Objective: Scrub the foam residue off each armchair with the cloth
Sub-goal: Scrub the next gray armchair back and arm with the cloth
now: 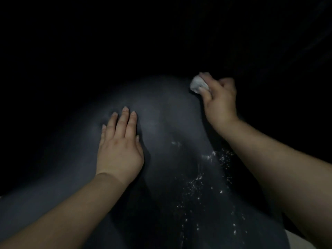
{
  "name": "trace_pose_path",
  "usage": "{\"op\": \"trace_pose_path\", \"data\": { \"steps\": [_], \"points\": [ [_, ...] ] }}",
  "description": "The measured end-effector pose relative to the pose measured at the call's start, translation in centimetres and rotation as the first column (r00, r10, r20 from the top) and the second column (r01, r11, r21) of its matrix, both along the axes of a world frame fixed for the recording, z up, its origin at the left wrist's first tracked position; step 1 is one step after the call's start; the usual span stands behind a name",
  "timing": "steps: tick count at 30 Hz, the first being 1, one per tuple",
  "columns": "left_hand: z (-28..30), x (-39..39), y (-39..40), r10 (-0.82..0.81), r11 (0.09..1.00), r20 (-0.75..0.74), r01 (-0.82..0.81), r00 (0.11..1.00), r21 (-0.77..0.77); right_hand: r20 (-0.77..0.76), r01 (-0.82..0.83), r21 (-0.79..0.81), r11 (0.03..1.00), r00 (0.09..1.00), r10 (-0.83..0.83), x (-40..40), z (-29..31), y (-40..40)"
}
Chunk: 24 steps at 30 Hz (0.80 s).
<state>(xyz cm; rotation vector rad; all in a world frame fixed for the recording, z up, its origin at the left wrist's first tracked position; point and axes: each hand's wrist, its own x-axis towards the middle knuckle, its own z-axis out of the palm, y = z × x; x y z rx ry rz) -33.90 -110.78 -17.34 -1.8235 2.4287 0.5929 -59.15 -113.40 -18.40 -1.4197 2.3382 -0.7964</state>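
The armchair [161, 126] fills the lower and middle part of the head view as a dark grey, smooth, rounded surface, dimly lit, with everything beyond its far edge lost in blackness. White foam residue [206, 169] lies scattered over it as specks and small smears, running in a loose band down the armchair's right half toward the near edge, thickest just beside the right forearm.

The left hand [119, 142] lies flat on the armchair, left of its middle, palm down, fingers straight and close together, thumb tucked alongside; it holds nothing and simply presses on the upholstery.

The right hand [220, 99] is at the armchair's far right edge, beyond the foam specks. Its fingers and thumb curl round a small, bunched-up white cloth [198, 85], which sticks out from the left side of the fist. The cloth sits against the armchair's far rim, though the darkness there makes actual contact hard to judge.

Both forearms are bare and reach in from the near corners.
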Motion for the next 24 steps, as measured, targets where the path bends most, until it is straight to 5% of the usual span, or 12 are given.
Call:
{"op": "trace_pose_path", "data": {
  "steps": [4, 8, 11, 17, 24],
  "points": [
    [0.0, 0.2, 0.0, -0.001, 1.0, -0.018, 0.001, 1.0, 0.005, -0.031, -0.287, 0.034, 0.957, 0.957, 0.288, 3.4, 0.2, 1.0],
    [0.5, 0.6, -0.1, -0.013, 1.0, -0.06, 0.015, 0.998, 0.028, 0.019, -0.582, 0.112, 0.805, 0.812, 0.584, 5.0, 1.4, 9.1],
    [0.8, 1.0, -0.5, -0.033, 0.997, -0.087, 0.038, 0.996, 0.061, 0.062, -0.595, 0.051, 0.802, 0.803, 0.592, 4.4, 1.8, 9.4],
    [1.2, 2.0, -0.2, -0.025, 0.997, -0.191, 0.039, 0.981, 0.07, -0.066, -0.314, 0.011, 0.949, 0.947, 0.314, 5.4, 0.5, -2.3],
    [2.4, 3.1, 2.9, -0.026, 0.996, -0.178, 0.041, 0.984, 0.083, -0.006, -0.598, 0.081, 0.797, 0.8, 0.601, 5.3, 1.6, 11.9]
  ]
}}
